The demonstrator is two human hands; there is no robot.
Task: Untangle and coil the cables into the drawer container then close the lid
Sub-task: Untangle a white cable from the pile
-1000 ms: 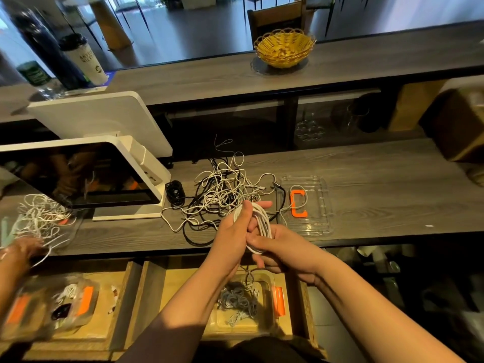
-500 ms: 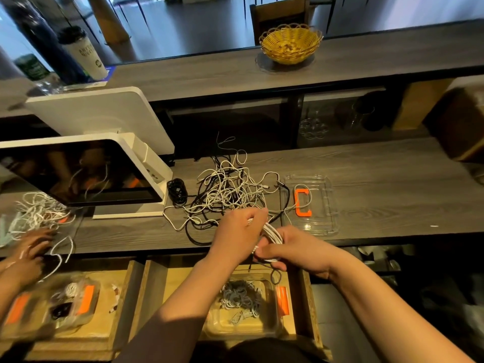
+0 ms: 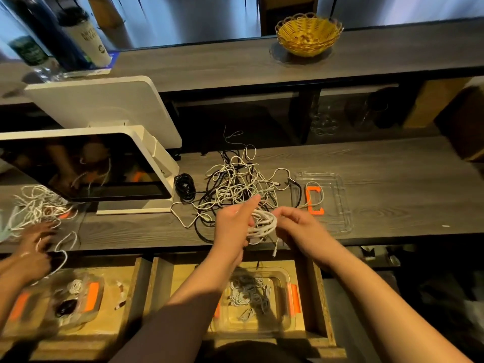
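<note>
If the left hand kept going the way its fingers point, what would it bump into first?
Probably the tangled pile of cables. The left hand, holding the white coil, points up and away across the counter, and the tangle lies just beyond its fingertips, though depth is hard to judge.

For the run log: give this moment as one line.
left hand holds white cable coil | right hand pinches it | container open | lid on counter

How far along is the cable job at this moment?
Partly done. The container in the open drawer already holds coiled cables. In hand: a white coil, gripped by the left hand and pinched by the right hand. Left: the tangle on the counter, and the lid lies off.
</note>
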